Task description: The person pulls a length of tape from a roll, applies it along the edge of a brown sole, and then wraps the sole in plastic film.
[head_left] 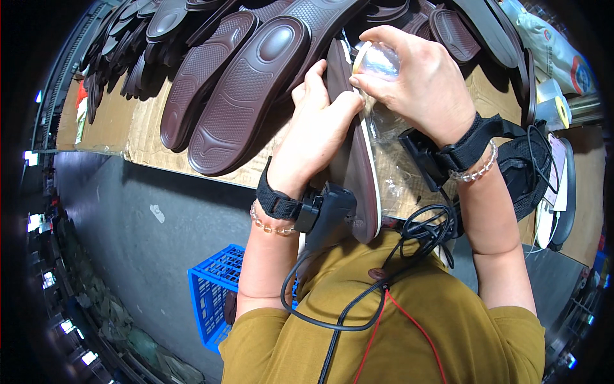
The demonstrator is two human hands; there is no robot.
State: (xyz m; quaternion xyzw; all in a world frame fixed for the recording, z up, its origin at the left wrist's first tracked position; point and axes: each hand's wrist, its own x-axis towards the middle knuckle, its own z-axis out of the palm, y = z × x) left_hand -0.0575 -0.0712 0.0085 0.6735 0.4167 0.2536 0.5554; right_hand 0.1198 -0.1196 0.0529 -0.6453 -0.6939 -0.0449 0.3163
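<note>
My left hand (320,131) is closed around a dark brown shoe sole (359,185) with a pale edge. The sole stands on its side, its lower end against my front and its upper part between my hands. In my right hand (419,77) is a small roll of clear tape (380,61), shiny and pale-rimmed, pinched between thumb and fingers. The roll is close against the sole's upper edge; whether they touch is hard to tell. Crumpled clear film (387,134) lies under my right wrist.
Brown soles (256,89) lie in front of my left hand, with piles of others (169,19) behind. The cardboard-covered table (144,131) also bears tape rolls (553,110), a black bag (521,169) and a phone (555,163). A blue crate (214,288) stands below; cables (428,224) hang before me.
</note>
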